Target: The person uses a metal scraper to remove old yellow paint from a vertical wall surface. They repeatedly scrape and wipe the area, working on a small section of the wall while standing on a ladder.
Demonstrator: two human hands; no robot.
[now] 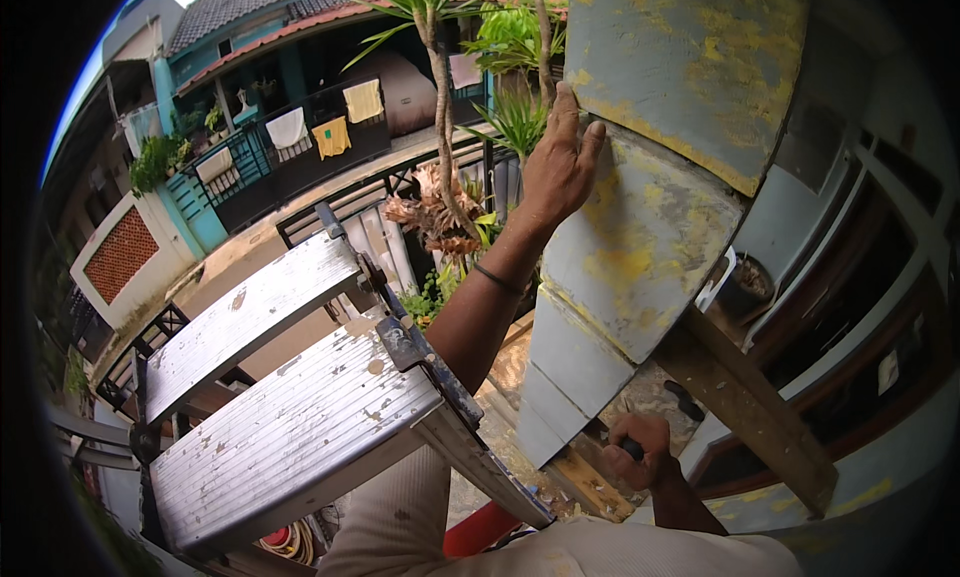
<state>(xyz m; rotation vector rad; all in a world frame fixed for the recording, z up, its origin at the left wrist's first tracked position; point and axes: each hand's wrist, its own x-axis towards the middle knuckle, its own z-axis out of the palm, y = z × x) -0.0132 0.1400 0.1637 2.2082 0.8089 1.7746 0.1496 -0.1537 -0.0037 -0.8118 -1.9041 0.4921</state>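
Before me rises a square pillar [645, 254] with a grey-white face patched in yellow and brown. A horizontal groove splits its lower part from an upper grey block [682, 66] with yellow streaks. My left hand [562, 157] lies against the pillar's left edge near that groove, fingers spread and holding nothing. Lower down, to the right of the pillar's base, my right hand [637, 451] is closed around the black handle [632, 449] of a tool. Most of that tool is hidden by the fist, so its kind is unclear.
A paint-spotted aluminium stepladder [300, 427] stands close on my left. A wooden plank [750, 412] slants beside the pillar on the right. Behind the pillar are a plant trunk [442, 111] and a metal fence [397, 187]. Coiled hose or cable [296, 543] lies below the ladder.
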